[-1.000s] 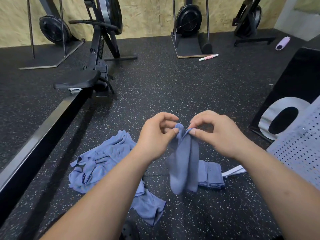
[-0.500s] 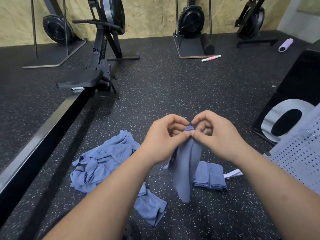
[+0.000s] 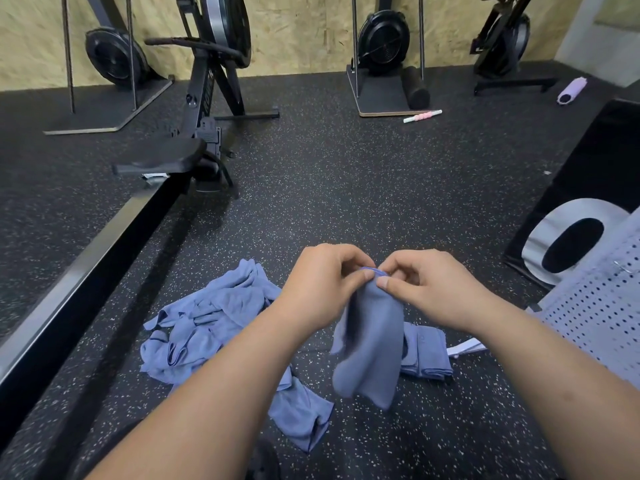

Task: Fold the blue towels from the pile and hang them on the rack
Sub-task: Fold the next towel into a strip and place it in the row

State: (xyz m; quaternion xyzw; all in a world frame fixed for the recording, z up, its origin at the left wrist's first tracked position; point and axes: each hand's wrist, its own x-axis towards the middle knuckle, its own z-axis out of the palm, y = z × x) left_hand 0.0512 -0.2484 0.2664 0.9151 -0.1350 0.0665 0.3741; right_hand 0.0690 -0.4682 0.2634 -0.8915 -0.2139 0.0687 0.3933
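We hold a blue towel (image 3: 369,344) up in front of us, above the speckled black floor (image 3: 346,188), where it hangs folded lengthwise. Our left hand (image 3: 322,287) and right hand (image 3: 429,289) meet at its top edge, each pinching the cloth between thumb and curled fingers. Below to the left lies the loose pile of blue towels (image 3: 214,323), one end trailing toward us. Just behind the hanging towel, a folded towel (image 3: 427,351) rests on the floor, beside a white perforated panel (image 3: 595,317) at the right edge. A rowing machine (image 3: 166,161) stretches along the left, and a pink roller stick (image 3: 422,116) lies far off.
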